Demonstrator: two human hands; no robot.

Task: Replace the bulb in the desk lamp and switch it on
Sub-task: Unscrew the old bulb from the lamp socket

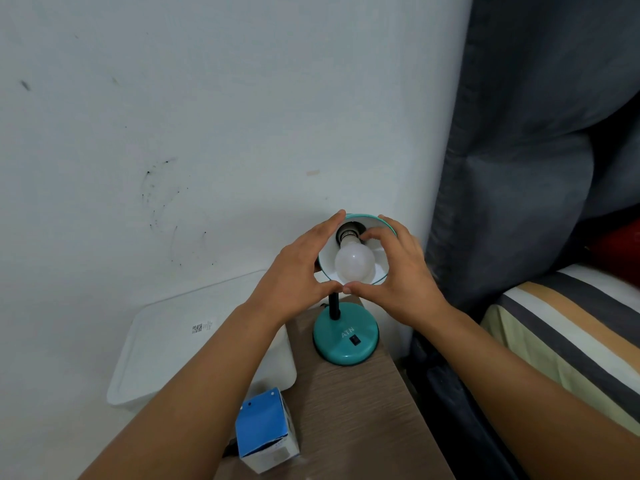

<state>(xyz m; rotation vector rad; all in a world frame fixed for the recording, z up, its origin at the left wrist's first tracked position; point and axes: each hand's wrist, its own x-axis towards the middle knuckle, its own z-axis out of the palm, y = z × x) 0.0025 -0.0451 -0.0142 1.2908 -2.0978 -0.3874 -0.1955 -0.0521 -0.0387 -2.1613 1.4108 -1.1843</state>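
We see a teal metal desk lamp (345, 336) standing at the far end of the narrow wood-grain worktop (353, 410), its round base bearing a small black rocker switch (354, 340). The teal shade with white lining (375, 225) tilts toward us. A frosted white round bulb (354, 263), unlit, sits at the socket with its metal threads showing. Our left hand (294, 271) cups the shade's left rim, fingers straight. Our right hand (401, 271) reaches in, fingers curled round the bulb's neck; thumbs nearly meet below the bulb. A blue and white cardboard bulb box (265, 431) stands on the near worktop. A white plastic lidded bin (180, 344) sits to the left, a striped bed (568, 341) to the right.
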